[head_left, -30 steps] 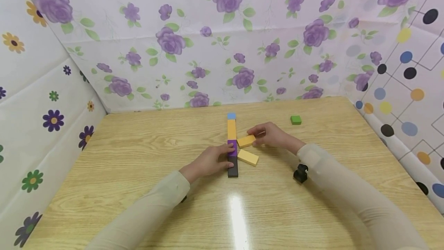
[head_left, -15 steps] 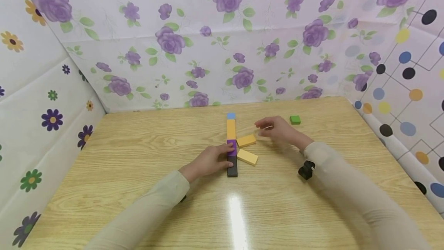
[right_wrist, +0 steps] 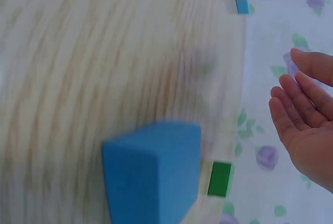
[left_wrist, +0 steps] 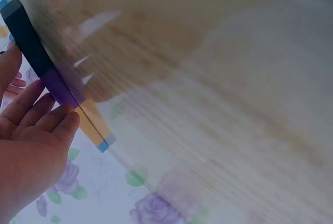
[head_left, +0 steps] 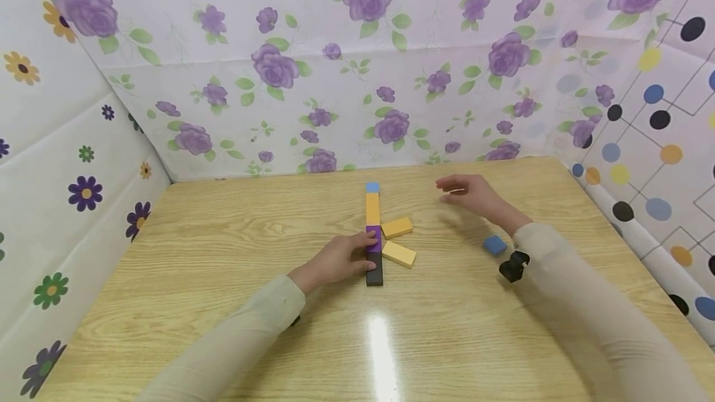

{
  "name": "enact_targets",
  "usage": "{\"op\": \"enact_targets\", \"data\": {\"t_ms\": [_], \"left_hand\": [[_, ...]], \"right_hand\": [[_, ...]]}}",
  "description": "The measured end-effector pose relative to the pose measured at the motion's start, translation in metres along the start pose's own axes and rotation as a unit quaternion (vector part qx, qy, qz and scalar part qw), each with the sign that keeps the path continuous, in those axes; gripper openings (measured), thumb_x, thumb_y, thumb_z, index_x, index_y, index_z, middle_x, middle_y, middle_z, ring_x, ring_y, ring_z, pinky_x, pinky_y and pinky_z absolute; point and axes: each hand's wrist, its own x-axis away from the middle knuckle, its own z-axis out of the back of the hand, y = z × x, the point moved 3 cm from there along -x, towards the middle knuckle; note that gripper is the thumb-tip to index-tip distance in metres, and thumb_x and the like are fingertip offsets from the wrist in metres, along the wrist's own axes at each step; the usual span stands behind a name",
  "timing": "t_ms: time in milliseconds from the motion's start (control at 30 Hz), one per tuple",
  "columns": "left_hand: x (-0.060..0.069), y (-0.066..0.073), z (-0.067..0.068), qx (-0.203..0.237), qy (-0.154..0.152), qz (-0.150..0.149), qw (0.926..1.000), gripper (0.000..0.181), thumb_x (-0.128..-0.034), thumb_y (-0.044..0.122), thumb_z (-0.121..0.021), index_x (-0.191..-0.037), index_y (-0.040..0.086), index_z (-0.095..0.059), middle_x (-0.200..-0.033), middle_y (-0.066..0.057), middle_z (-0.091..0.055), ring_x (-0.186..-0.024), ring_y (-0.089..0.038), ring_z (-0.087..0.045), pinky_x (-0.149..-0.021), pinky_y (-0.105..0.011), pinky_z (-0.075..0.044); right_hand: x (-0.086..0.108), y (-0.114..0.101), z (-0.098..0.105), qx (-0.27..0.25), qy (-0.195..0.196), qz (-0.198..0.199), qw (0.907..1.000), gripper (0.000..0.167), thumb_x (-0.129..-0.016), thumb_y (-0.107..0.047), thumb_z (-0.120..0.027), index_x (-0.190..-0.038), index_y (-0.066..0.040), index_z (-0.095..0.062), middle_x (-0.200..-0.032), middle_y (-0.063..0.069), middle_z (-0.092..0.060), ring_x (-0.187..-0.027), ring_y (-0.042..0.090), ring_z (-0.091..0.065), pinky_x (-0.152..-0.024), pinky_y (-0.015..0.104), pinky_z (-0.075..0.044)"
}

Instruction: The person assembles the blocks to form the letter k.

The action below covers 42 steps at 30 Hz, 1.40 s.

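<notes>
A straight row runs away from the person: a black block (head_left: 375, 273), a purple one (head_left: 373, 231), an orange one (head_left: 372, 209) and a light blue end (head_left: 372, 187). My left hand (head_left: 334, 258) rests its fingertips on the purple block and its thumb on the black one; the left wrist view shows the fingers (left_wrist: 65, 122) fairly straight. Right of the row lie a second orange block (head_left: 397, 227) and a pale yellow block (head_left: 399, 254). My right hand (head_left: 475, 196) is above the table, holding nothing, fingers extended.
A blue block (head_left: 494, 245) lies under the right wrist, large in the right wrist view. A green block (right_wrist: 220, 179) shows there too, hidden in the head view. The wooden table (head_left: 234, 222) meets a flowered cloth wall (head_left: 223, 110) at the back.
My right hand has let go of the orange block beside the row and moved right and away, now covering the green block. The blue block has come into sight. My left hand has stayed put.
</notes>
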Motion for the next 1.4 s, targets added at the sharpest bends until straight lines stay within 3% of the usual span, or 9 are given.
{"op": "enact_targets", "data": {"t_ms": [533,800,1400], "left_hand": [[-0.001,-0.003,-0.002,-0.005,-0.001,0.005,1.0000,0.060,-0.0904,0.026,-0.068,-0.141,0.003,-0.047,-0.145,-0.009,-0.046,-0.135,-0.027,-0.040,-0.113,-0.039,-0.032],[0.000,-0.002,-0.002,-0.003,-0.001,0.008,1.0000,0.060,-0.0903,0.027,-0.068,-0.141,0.004,-0.046,-0.145,-0.007,-0.045,-0.136,-0.026,-0.039,-0.113,-0.038,-0.031],[0.000,0.000,0.000,-0.001,-0.001,0.003,1.0000,0.059,-0.0906,0.025,-0.068,-0.141,0.002,-0.047,-0.146,-0.008,-0.045,-0.136,-0.027,-0.039,-0.113,-0.039,-0.032]], "right_hand": [[0.013,0.027,0.035,-0.011,0.023,-0.040,0.9989,0.054,-0.095,-0.029,-0.063,-0.140,-0.003,-0.048,-0.139,0.021,-0.049,-0.128,0.038,-0.045,-0.101,0.053,-0.043],[0.018,0.040,0.048,-0.005,0.044,-0.043,0.9981,0.051,-0.096,-0.022,-0.061,-0.139,0.000,-0.047,-0.139,0.022,-0.049,-0.129,0.038,-0.044,-0.103,0.052,-0.041],[0.023,0.067,0.049,0.003,0.024,-0.105,0.9942,0.051,-0.096,-0.015,-0.062,-0.141,0.001,-0.045,-0.141,0.023,-0.047,-0.128,0.038,-0.044,-0.102,0.049,-0.041]]}}
